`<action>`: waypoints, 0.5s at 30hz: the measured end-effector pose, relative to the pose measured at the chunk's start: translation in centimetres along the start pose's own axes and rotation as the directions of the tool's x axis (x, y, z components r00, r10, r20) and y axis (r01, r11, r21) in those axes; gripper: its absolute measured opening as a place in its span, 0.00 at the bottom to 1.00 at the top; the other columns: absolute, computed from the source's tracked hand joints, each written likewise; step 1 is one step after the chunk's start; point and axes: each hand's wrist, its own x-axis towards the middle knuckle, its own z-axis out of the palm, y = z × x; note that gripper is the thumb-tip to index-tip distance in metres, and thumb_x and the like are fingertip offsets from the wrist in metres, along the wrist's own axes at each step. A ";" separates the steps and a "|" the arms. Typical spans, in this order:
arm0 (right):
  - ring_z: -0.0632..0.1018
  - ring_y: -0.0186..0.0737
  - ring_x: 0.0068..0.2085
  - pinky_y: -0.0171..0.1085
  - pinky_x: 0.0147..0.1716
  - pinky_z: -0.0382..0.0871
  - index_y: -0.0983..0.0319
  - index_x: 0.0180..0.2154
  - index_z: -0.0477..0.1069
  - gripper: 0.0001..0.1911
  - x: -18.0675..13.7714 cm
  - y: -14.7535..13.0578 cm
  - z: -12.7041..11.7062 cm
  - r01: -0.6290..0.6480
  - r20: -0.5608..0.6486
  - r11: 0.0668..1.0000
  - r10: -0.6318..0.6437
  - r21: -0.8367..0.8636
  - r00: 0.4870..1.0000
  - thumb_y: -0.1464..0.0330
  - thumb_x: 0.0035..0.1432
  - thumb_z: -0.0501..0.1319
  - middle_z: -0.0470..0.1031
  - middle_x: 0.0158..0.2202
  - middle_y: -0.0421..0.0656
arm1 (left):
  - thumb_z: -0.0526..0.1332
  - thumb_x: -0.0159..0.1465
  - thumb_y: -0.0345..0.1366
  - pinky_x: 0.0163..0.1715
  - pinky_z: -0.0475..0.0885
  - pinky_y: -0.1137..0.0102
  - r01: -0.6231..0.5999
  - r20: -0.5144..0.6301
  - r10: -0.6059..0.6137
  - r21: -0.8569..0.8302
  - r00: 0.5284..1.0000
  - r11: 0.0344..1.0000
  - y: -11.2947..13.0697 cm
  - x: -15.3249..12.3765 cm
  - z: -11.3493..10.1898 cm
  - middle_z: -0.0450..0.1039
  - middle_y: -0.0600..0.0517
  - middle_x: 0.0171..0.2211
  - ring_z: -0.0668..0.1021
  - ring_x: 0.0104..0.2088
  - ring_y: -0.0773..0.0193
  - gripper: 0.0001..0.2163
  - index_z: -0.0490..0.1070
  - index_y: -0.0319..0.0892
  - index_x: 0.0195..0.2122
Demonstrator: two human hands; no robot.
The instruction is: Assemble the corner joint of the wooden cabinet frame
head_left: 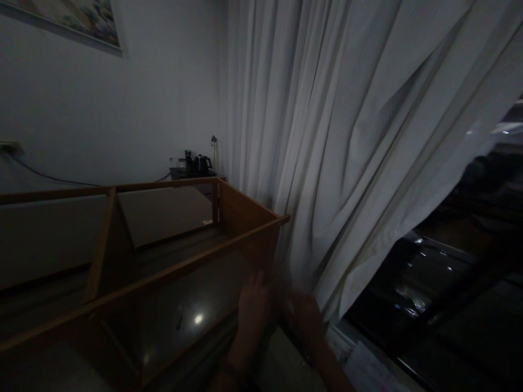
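The room is dim. My left hand (pixel 254 305) and my right hand (pixel 304 318) reach forward side by side at the bottom centre, both blurred by motion. They are at the near right end of a wooden shelf unit (pixel 241 228) that lies on its side, next to the lower folds of a white curtain (pixel 347 163). Whether the fingers touch the wood or the curtain cannot be made out. Nothing is visibly held.
A dark window (pixel 449 261) shows behind the pulled-aside curtain at the right. A kettle set (pixel 198 163) stands on a small table in the far corner. A framed picture (pixel 73 22) hangs on the wall at upper left, with a cable running along the wall.
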 end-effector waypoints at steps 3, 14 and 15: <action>0.76 0.42 0.37 0.40 0.38 0.63 0.62 0.40 0.71 0.18 0.0 0.4 -0.1 0.079 -0.004 0.993 -0.079 -0.084 0.997 0.62 0.68 0.46 0.77 0.36 0.47 | 0.56 0.63 0.38 0.41 0.68 0.66 -0.002 0.005 0.002 -0.001 1.000 1.000 0.0 0.0 0.2 0.65 0.50 0.51 0.68 0.48 0.58 0.15 0.69 0.60 0.50; 0.75 0.38 0.27 0.34 0.28 0.66 0.61 0.30 0.71 0.28 0.8 -1.3 1.5 -0.303 0.229 0.857 0.224 0.417 0.947 0.54 0.67 0.40 0.75 0.25 0.43 | 0.56 0.63 0.37 0.42 0.69 0.66 -0.007 -0.006 0.007 -0.006 1.000 1.000 -0.1 0.0 0.2 0.66 0.50 0.50 0.69 0.47 0.58 0.16 0.69 0.59 0.51; 0.75 0.38 0.27 0.34 0.27 0.67 0.61 0.29 0.72 0.30 0.7 -1.3 1.9 -0.360 0.269 0.793 0.255 0.491 0.929 0.51 0.65 0.40 0.75 0.24 0.43 | 0.56 0.63 0.36 0.42 0.68 0.65 -0.008 -0.006 0.008 -0.009 1.000 1.000 -0.1 -0.1 0.2 0.66 0.50 0.51 0.68 0.48 0.58 0.16 0.69 0.59 0.51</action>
